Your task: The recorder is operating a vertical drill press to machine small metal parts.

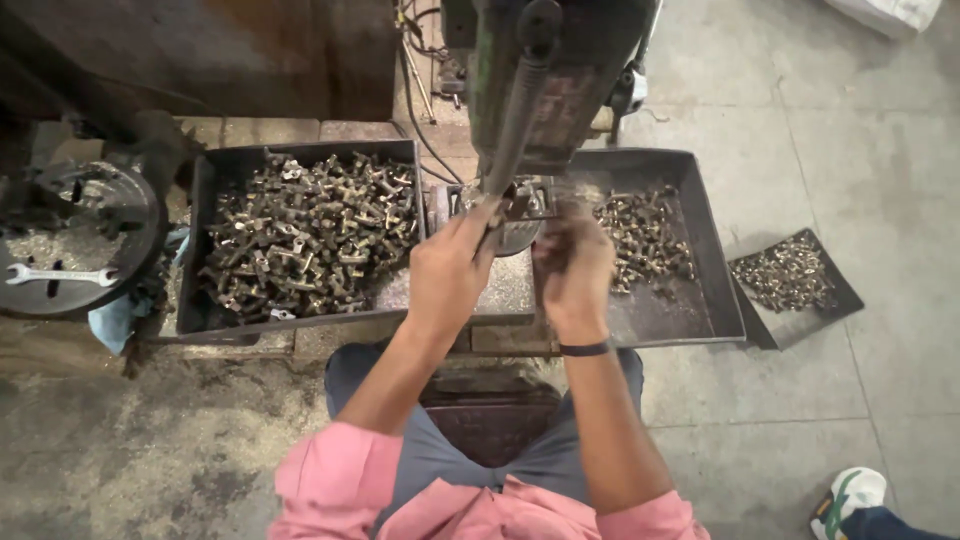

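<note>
From the head camera I look straight down at a drill press (545,70) with my two hands meeting at its small work plate (520,232).

My left hand (447,275) is curled around the lower end of the long feed lever (515,130), fingers wrapped shut on it. My right hand (572,268) is bunched over the plate's right edge, fingertips pinched together; it is blurred, so I cannot tell whether a part sits between them or what it is.

The left tray (200,250) is heaped with dark metal parts (310,235), filling it from edge to edge. The right tray (715,270) holds a smaller pile (645,235) gathered at its far left corner, just beside my right hand; its near half shows bare metal. A small tray (835,295) of parts lies on the floor by the right tray's right edge.

At the far left a round plate (70,240) carries a spanner (60,275) near its left rim, with a blue rag (120,315) at its near edge.

To do this well, I judge that the piece should be seated square under the spindle, my right fingers kept clear of the bit, and the lever pulled with steady pressure.
</note>
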